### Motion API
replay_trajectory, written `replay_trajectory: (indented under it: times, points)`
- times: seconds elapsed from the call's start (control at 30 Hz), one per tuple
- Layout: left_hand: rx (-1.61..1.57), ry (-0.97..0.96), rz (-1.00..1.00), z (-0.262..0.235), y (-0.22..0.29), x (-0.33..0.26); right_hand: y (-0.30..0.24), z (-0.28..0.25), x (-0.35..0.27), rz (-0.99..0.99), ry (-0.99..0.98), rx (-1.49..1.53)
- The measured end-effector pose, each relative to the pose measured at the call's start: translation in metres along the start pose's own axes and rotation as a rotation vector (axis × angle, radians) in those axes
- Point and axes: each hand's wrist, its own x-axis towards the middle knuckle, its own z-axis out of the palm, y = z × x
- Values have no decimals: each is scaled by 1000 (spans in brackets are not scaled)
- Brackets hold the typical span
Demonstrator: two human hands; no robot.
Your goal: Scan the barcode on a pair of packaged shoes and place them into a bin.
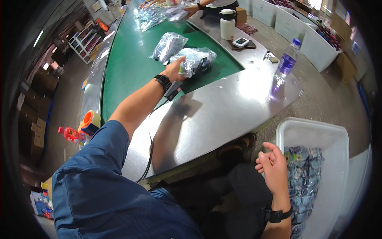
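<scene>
My left hand (pixel 175 70) reaches over the green conveyor belt (pixel 127 75) and grips the near end of a clear plastic bag (pixel 197 60) packed with pale bluish contents. A second filled plastic bag (pixel 170 44) lies against it on the far side. Just below my left wrist, a small black device (pixel 172 91) with a cable rests at the belt's edge. My right hand (pixel 274 165) hangs beside a white plastic bin (pixel 314 124), its fingers loosely bent and apart, with nothing in them. Inside the bin are rows of small clear-wrapped packs (pixel 303 179).
On the metal tabletop (pixel 207 119) stand a purple-labelled water bottle (pixel 287 61), a white thermos (pixel 227 26) and a small white device (pixel 240 42). Orange tape (pixel 90 118) and a red bottle (pixel 71 134) are at left. Across the belt, a co-worker's hand (pixel 193 9) touches more bags (pixel 151 18).
</scene>
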Motion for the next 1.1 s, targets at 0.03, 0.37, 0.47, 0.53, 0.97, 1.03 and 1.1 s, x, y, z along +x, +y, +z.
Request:
replay_trajectory:
  times: [0.03,0.37,0.47,0.53,0.97,1.03,1.1]
  points:
    - [-135,-114,-12,10,-3,0,2,-1,-1,2,-4,-2]
    - [-824,-645,-345,62,-53,-198,-4,-2,-15,-48,40,4]
    - [-804,-842,-690,57,-102,-253,-5,2,-22,-46,-30,-32]
    - [-594,-855,-835,41,-128,-278,-2,4,-25,-54,-76,-30]
    - [889,-517,494,14,-50,-338,-1,8,-34,-99,-177,-162]
    - [1050,-385,731,22,-50,-307,-2,7,-38,-97,-172,-185]
    - [854,-413,318,8,-59,-265,0,7,-36,-108,-173,-193]
